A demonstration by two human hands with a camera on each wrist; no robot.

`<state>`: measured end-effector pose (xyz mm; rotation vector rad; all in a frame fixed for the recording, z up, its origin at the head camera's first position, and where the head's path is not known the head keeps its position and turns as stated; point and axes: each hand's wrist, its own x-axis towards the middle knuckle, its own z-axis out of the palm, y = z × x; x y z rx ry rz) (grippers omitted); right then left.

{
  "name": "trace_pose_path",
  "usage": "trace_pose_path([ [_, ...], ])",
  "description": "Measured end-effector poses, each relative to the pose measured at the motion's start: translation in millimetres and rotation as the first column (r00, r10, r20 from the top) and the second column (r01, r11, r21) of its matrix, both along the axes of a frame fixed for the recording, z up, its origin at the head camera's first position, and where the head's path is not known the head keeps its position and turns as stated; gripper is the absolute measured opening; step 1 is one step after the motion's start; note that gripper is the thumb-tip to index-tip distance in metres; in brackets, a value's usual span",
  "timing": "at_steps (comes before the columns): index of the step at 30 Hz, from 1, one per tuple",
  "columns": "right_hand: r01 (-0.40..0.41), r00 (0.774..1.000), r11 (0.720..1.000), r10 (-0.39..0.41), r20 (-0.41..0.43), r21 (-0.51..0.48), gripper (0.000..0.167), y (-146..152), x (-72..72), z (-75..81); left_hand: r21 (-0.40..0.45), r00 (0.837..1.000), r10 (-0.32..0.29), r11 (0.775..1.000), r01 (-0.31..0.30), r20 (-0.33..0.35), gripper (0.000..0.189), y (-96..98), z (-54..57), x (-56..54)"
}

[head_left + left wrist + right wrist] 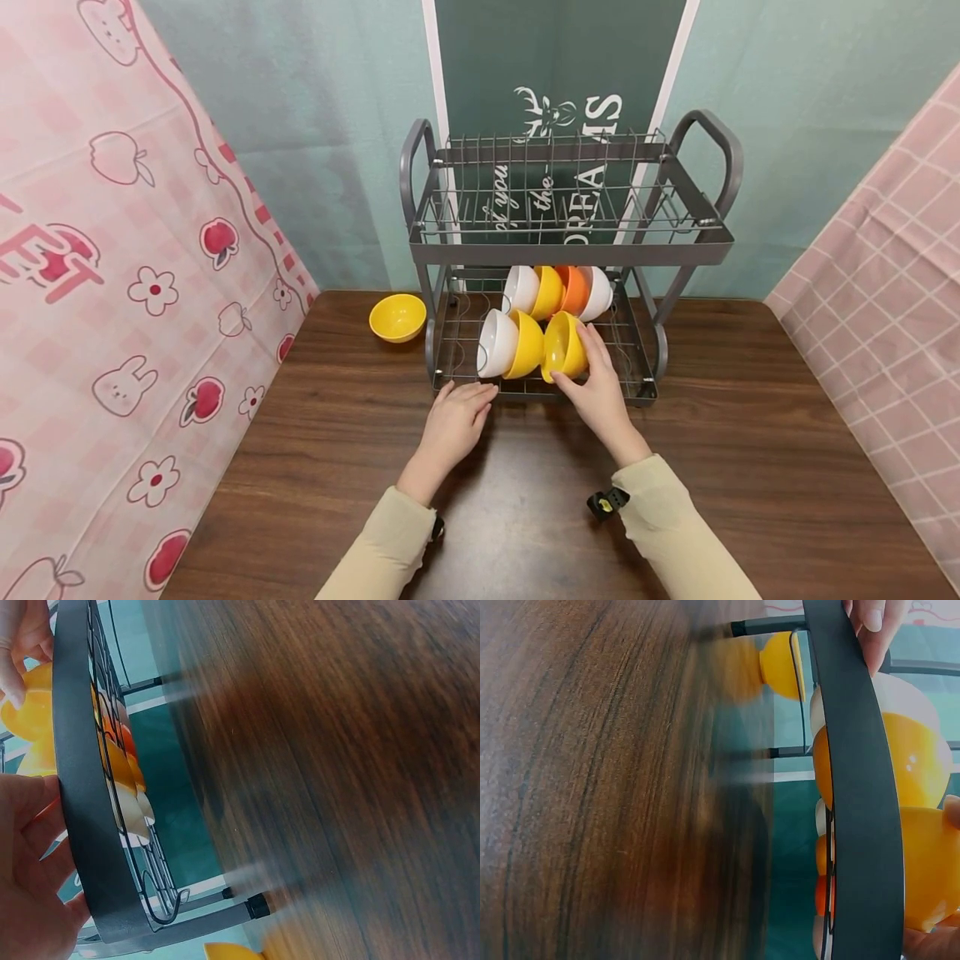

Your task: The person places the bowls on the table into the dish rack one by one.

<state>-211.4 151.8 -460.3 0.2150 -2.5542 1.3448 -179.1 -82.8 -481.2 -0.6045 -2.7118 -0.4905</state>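
A yellow bowl [557,348] stands on edge at the front of the rack's lower shelf, its hollow turned left. My right hand [601,394] grips it between thumb and fingers. Just left of it, a white bowl [497,344] and another yellow bowl [527,346] are nested on their sides. My left hand [455,419] holds nothing, and its extended fingers rest along the shelf's front rail [81,787]. Behind these, a row of white, yellow and orange bowls [574,290] leans across the shelf.
The grey two-tier dish rack [572,253] has a wire upper tier above the bowls. Left of the rack, one more yellow bowl [397,318] sits upright on the wooden table [750,433]. Patterned cloths [150,333] hang at both sides.
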Motion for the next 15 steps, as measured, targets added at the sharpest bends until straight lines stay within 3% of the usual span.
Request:
trace_pose_path([
  [15,0.012,0.999,0.993,-0.006,-0.046,0.116,0.081,-11.8,-6.0,1.4,0.002,1.000,0.004,1.000,-0.004,0.000,0.029,0.2,-0.1,-0.1],
])
